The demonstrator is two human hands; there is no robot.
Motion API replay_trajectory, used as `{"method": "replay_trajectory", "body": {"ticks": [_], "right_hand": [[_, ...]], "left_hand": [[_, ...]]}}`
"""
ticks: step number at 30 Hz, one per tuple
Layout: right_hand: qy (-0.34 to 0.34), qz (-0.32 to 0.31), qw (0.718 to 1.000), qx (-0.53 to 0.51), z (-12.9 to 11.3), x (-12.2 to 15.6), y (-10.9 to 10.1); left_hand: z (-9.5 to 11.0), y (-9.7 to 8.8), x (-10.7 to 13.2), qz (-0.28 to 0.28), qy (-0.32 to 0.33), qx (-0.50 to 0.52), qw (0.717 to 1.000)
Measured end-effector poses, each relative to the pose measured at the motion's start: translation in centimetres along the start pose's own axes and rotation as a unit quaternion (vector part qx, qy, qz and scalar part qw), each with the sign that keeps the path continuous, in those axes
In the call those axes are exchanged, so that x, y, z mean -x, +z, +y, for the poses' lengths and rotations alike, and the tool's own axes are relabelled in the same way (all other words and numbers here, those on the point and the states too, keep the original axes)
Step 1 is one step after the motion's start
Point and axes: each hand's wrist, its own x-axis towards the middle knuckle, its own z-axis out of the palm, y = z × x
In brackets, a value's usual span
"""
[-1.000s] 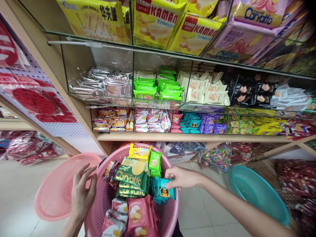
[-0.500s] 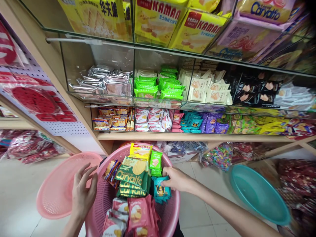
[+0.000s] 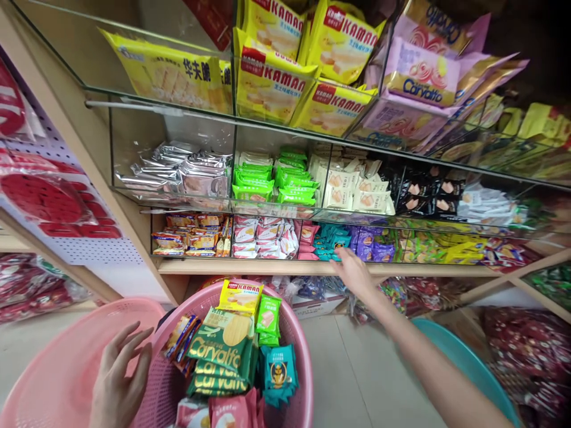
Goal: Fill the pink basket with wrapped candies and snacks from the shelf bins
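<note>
My right hand (image 3: 353,272) is stretched out to the bottom shelf row, fingertips at the teal snack packets (image 3: 328,239). Its fingers look extended, and I see nothing held in them. Beside the left rim of the pink basket (image 3: 300,351), my left hand (image 3: 121,371) is open with its fingers apart and holds nothing. Inside the basket lie a stack of teal packets (image 3: 278,373), green Carvalfo packs (image 3: 218,356), a yellow Kaman pack (image 3: 241,296), bright green packets (image 3: 268,315), orange-and-blue packets (image 3: 182,339) and pink packets (image 3: 232,411).
Glass-fronted shelves hold silver packets (image 3: 178,172), white packets (image 3: 357,190), purple packets (image 3: 372,244) and larger Kaman packs (image 3: 276,83). A second pink basket (image 3: 49,362) is at the left, a teal basin (image 3: 464,362) at the right. Bagged goods (image 3: 530,351) lie on the right.
My right hand has left the teal packets in the basket and moved up to the shelf. The view has tilted upward, showing more of the upper shelf. My left hand stays open.
</note>
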Motion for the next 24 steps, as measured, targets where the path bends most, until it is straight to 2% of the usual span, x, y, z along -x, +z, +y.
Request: {"method": "replay_trajectory", "body": {"ticks": [3,6,12,24], "right_hand": [[-0.021,0.083,0.994,0.069,3.3,-2.1,1.7],[-0.015,0.12,0.986,0.118,4.8,-3.0,3.2],[-0.007,0.134,0.976,0.172,5.0,-3.5,4.6],[-0.029,0.146,0.971,0.188,5.0,-3.5,4.3]], "left_hand": [[-0.1,-0.1,0.0,0.008,0.006,0.002,1.0],[-0.2,-0.2,-0.1,0.012,0.011,0.003,1.0],[-0.6,0.1,-0.1,0.015,0.026,-0.008,1.0],[-0.7,-0.1,0.0,0.007,0.023,-0.008,1.0]]}}
